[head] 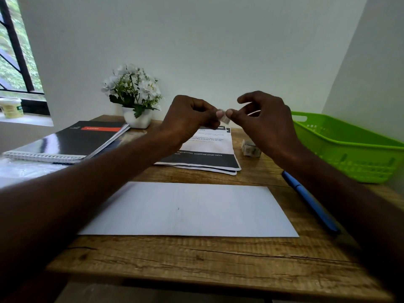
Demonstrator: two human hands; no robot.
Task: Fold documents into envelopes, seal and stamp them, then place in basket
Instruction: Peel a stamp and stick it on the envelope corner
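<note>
I am holding both hands up in the middle of the frame, above the far part of the wooden table [196, 254]. My left hand [188, 119] and my right hand [266, 121] are meeting at their fingertips, and between them I am pinching a small pale stamp [224, 117] — thumb and forefinger of each hand closed on it from either side, the other fingers curled loosely. The stamp is too small and blurred for me to read its face.

Below my hands, in the lower centre of the frame, a white envelope [188, 211] is lying flat on the table with its long edge toward me. Just beyond it, a stack of printed documents [207, 154] is sitting with dark bands across the pages, partly hidden by my left wrist. To the right of that stack a small pale block, maybe a bundle of stamps [251, 148] — I cannot tell for certain — is resting on the wood.

A blue pen [310, 202] is lying diagonally right of the envelope, partly under my right forearm. The green basket [349, 149] is standing at the right edge of the frame. At left centre a black spiral notebook [72, 141] is lying flat, and behind it a white pot of white flowers [133, 95] is standing against the wall.
</note>
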